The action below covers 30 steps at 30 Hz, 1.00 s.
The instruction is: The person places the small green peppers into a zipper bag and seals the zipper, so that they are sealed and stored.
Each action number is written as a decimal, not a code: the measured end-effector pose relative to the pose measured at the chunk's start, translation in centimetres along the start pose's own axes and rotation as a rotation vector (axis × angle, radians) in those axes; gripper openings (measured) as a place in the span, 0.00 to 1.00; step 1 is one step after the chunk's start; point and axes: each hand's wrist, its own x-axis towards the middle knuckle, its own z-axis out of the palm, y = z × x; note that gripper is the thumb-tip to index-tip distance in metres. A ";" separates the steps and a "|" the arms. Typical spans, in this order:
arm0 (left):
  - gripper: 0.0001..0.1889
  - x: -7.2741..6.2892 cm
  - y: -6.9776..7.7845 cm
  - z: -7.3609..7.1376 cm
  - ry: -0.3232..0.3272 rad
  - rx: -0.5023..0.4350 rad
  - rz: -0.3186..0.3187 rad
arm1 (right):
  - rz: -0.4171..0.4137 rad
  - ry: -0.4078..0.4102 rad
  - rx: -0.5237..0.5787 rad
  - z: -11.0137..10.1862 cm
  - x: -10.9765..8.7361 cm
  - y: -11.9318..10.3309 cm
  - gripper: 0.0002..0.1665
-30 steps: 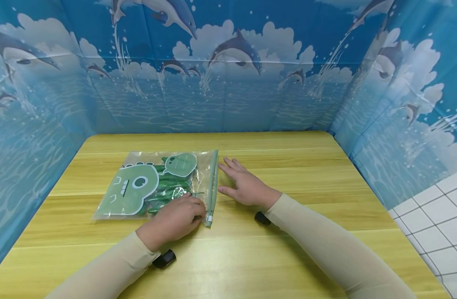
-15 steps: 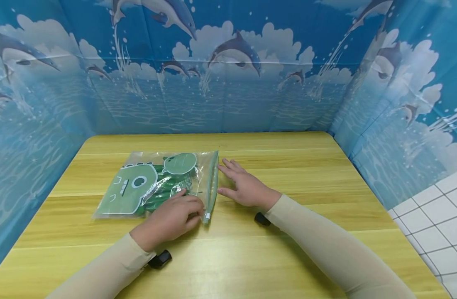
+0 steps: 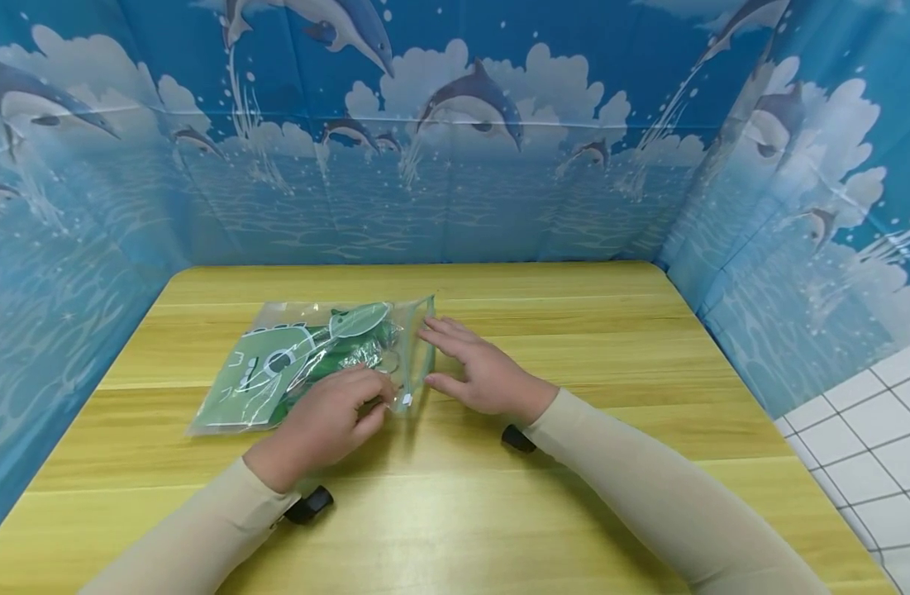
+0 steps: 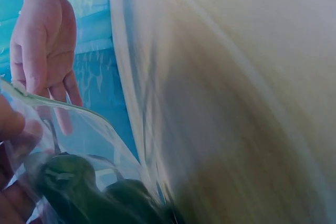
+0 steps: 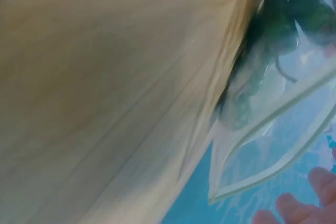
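A clear zip bag (image 3: 235,397) printed with a green cartoon dinosaur lies on the left half of the table. Inside are several green peppers (image 4: 68,187) with thin curved stems. My left hand (image 3: 324,417) pinches the bag's upper layer at the near corner, close to the white zip slider (image 3: 407,400), and that corner is raised. At the bag's right end, the two green zip strips (image 5: 283,106) stand apart, so the mouth gapes. Beside this mouth is my right hand (image 3: 488,376), fingers extended, fingertips right at the far strip.
The wooden table (image 3: 574,330) has a yellow grain. Blue dolphin-print curtains (image 3: 455,190) close off the back and both sides. White floor tiles (image 3: 871,430) show at the lower right.
My left hand has lifted the bag's near zip corner up and leftward, and the mouth has come apart. The right hand has shifted slightly left to the opening.
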 end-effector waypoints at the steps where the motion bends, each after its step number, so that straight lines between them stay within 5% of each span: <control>1: 0.06 0.0 -0.1 0.0 0.012 -0.005 -0.005 | -0.017 0.001 0.004 0.0 0.0 -0.2 0.42; 7: 0.07 -0.1 -0.2 -0.2 0.069 -0.032 -0.043 | -0.093 -0.007 0.023 0.1 -0.1 -1.4 0.39; 16: 0.06 0.2 -0.3 -0.8 0.066 -0.078 -0.123 | -0.203 0.045 -0.048 0.5 0.1 -3.0 0.30; 30: 0.06 0.2 -0.6 -0.9 0.094 -0.156 -0.122 | -0.311 0.156 -0.160 1.2 0.7 -3.7 0.14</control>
